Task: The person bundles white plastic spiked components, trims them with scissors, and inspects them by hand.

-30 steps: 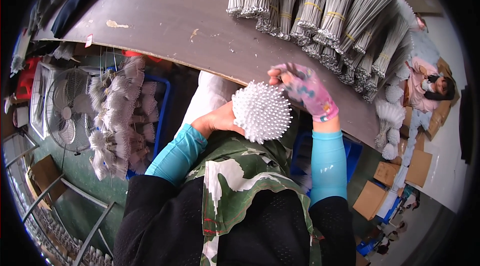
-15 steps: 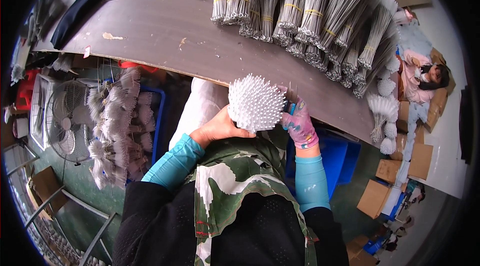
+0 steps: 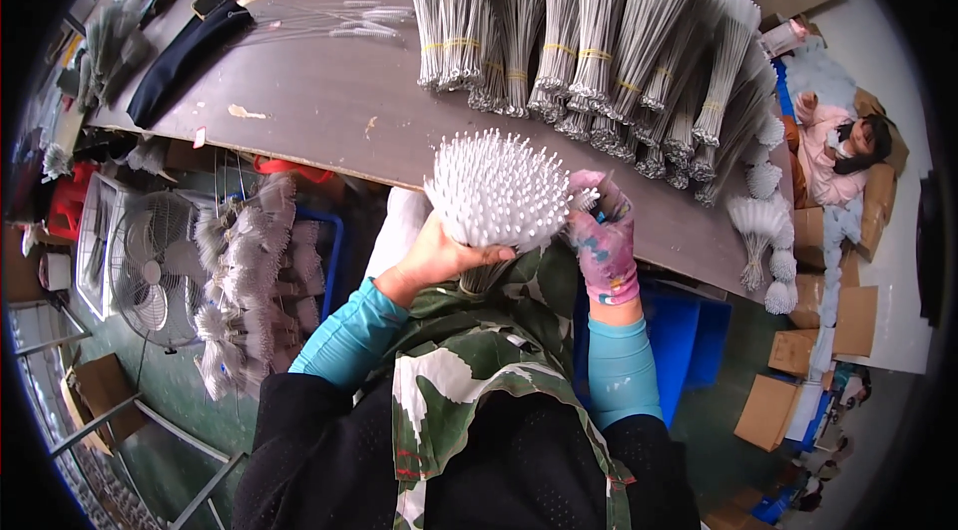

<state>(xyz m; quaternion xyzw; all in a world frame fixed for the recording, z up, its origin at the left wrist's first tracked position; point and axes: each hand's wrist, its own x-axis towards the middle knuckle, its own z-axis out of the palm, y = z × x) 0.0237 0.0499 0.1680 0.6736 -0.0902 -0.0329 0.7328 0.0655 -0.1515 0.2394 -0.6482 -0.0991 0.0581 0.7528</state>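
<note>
The bare left hand point(image 3: 431, 256) is closed around a thick bundle of white-tipped brushes point(image 3: 497, 193), its thumb lying across the near side just under the bristly heads, the other fingers mostly hidden behind. The bundle's rounded top rises above and to the right of that thumb, tips facing up, while a short stretch of the gathered stems shows below it. The right hand point(image 3: 607, 236), in a pink patterned glove, has its fingers curled in just right of the bundle; a few small pale tips point(image 3: 586, 199) show at those fingers, though I cannot tell whether they are gripped or only touched. Below both hands is a camouflage apron point(image 3: 469, 390). Beyond the fingers stretches the brown tabletop point(image 3: 309, 111); ahead of the gloved fingers, well apart, lie many wire bundles point(image 3: 589, 31), several tied with yellow bands, and farther off to the left of the left fingers are some loose thin brushes point(image 3: 364, 30). Below and right of the gloved fingers sits a blue bin point(image 3: 689, 335).
</note>
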